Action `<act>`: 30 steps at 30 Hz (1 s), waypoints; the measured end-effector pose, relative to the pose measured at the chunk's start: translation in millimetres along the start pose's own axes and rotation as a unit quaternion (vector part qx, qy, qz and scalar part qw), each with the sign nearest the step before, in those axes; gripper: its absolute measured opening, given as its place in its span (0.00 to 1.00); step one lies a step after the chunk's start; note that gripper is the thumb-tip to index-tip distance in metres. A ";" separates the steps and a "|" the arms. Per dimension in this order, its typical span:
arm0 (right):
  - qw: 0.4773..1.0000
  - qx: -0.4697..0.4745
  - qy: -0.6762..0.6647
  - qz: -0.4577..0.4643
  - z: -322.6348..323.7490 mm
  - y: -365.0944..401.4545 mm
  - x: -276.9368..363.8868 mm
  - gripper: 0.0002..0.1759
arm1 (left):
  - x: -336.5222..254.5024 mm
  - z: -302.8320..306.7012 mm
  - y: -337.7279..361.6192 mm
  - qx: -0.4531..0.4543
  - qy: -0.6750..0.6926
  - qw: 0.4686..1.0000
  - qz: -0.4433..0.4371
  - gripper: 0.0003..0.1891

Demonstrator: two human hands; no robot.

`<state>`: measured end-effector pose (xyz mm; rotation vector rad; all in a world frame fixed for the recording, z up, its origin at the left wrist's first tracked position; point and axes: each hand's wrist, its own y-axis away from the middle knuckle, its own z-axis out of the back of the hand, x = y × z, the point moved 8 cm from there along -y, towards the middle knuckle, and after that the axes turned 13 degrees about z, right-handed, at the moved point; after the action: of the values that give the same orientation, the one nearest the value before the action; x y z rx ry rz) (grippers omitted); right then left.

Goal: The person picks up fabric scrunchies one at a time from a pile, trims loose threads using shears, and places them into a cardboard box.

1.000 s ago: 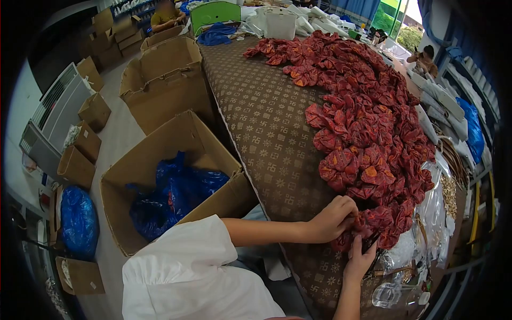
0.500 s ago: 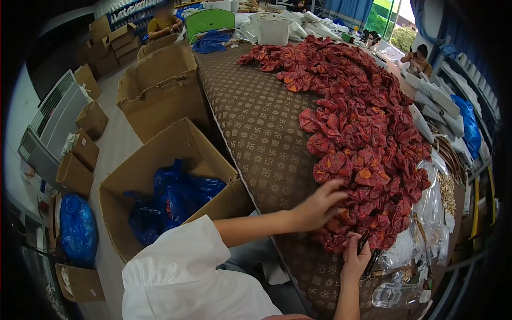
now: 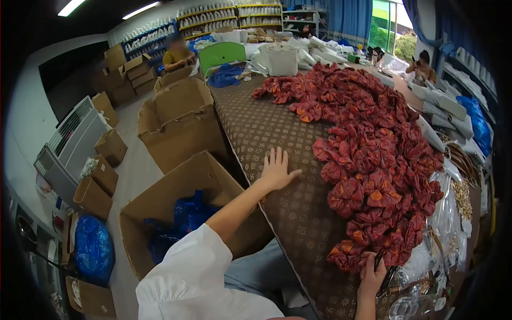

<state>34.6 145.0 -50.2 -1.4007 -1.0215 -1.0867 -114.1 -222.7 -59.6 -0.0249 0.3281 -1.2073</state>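
Observation:
A long heap of crumpled dark-red fabric flowers (image 3: 368, 176), some with orange patches, lies along the table. My left hand (image 3: 276, 169) is spread flat with fingers apart over the brown patterned tablecloth (image 3: 301, 213), left of the heap. At the heap's near end, my right hand (image 3: 372, 272) is closed round a slim black tool (image 3: 378, 260). Its fingertips are right at the lowest red flowers. Most of the tool is hidden in the hand, and I cannot tell its kind.
An open cardboard box (image 3: 136, 229) with blue plastic bags (image 3: 184, 216) stands at the table's left side, another box (image 3: 178, 128) behind it. Clear plastic packaging (image 3: 421, 256) lies right of the heap. One person (image 3: 176, 56) is at back left, another (image 3: 423, 69) at back right.
My left hand has left the flowers and moved left onto the bare cloth, its fingers now spread. My right hand stays by the heap's near end. The view has tilted up.

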 end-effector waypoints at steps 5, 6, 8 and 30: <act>1.000 -0.016 -0.025 -0.001 7.9 0.0 -15.5 0.13 | -10.5 38.1 7.3 -0.120 0.113 0.981 -0.098 0.44; 1.000 -0.014 -0.027 -0.005 6.5 0.9 -17.3 0.13 | -3.5 23.9 1.1 -0.097 0.069 0.989 -0.086 0.43; 1.000 -0.017 -0.021 0.005 9.2 -0.4 -16.8 0.13 | 5.1 2.0 1.7 0.018 0.019 0.999 -0.032 0.41; 1.000 0.001 -0.002 0.002 2.6 0.5 -3.4 0.09 | 27.6 2.6 -10.8 0.000 0.018 0.999 0.031 0.37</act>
<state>34.6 147.4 -53.7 -1.4039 -1.0227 -1.0801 -114.6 -252.3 -61.6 0.0080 0.3574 -1.1471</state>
